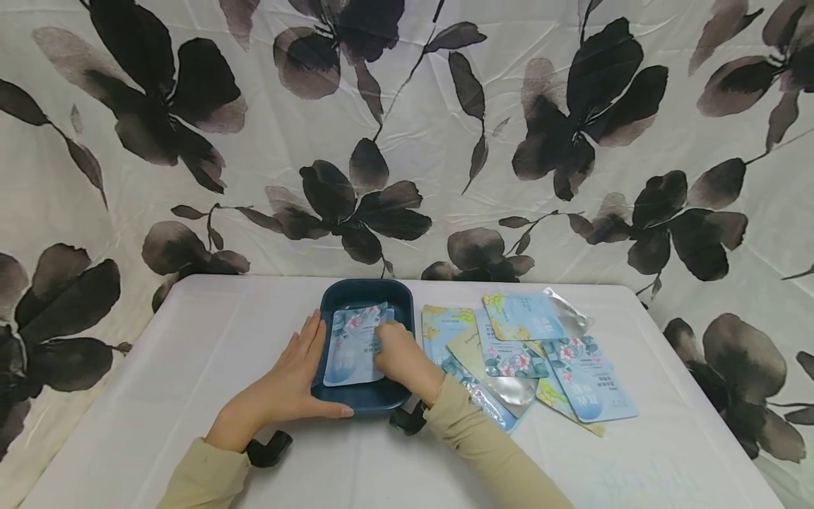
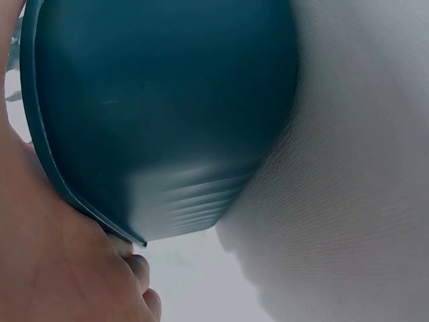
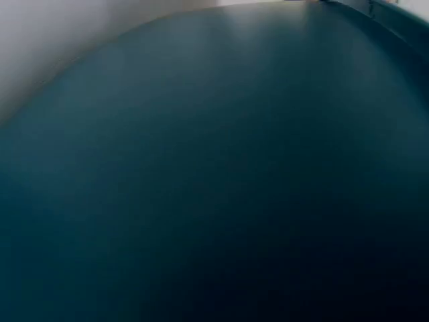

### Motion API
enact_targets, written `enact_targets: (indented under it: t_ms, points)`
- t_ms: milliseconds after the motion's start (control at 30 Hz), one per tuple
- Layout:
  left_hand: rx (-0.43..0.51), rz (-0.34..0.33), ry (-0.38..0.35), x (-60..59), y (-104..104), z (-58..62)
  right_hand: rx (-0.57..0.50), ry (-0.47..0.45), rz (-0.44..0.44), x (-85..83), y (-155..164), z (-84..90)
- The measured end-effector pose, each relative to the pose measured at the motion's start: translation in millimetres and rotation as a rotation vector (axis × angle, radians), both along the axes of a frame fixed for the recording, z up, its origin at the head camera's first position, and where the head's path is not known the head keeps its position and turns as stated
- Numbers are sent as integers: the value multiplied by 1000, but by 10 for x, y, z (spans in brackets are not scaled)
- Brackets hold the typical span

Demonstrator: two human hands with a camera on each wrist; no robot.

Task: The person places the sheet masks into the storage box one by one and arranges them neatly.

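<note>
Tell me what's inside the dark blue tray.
Inside the tray is a light blue packet with pink flowers. The right hand hides part of its right side, and whatever lies under the packet is covered.

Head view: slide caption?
Left hand touches a dark teal tray as right hand holds a blue packet in it; more packets overlap at right.

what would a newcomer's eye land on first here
Probably the white cloth backdrop with large black flowers, filling the upper head view. Next, the dark teal rectangular tray below it, where the right hand grips a flat blue flowered packet. Then a loose pile of blue and yellow packets to the tray's right.
</note>
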State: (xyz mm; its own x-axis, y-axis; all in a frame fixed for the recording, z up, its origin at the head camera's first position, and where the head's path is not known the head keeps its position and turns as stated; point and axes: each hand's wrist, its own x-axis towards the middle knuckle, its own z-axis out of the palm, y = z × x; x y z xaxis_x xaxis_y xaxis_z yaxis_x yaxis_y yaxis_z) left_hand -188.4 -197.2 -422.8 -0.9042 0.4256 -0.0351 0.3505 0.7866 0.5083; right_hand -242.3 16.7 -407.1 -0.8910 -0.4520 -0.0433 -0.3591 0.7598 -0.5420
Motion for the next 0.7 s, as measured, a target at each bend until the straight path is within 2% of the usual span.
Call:
enact_targets:
  t_ms: [100,433,567,700]
  points:
    - [-11,2,1,-6,5,-12,0,9,2,16,12,4]
    - [8,-2,10,7,4,-12,-91,-100,90,-12,95,46]
    - [9,-1,4,27,1,-2,-238,-119,97,-15,200,52]
    - [11,6,3,29,23,6,-457,-119,60,-51,376,30]
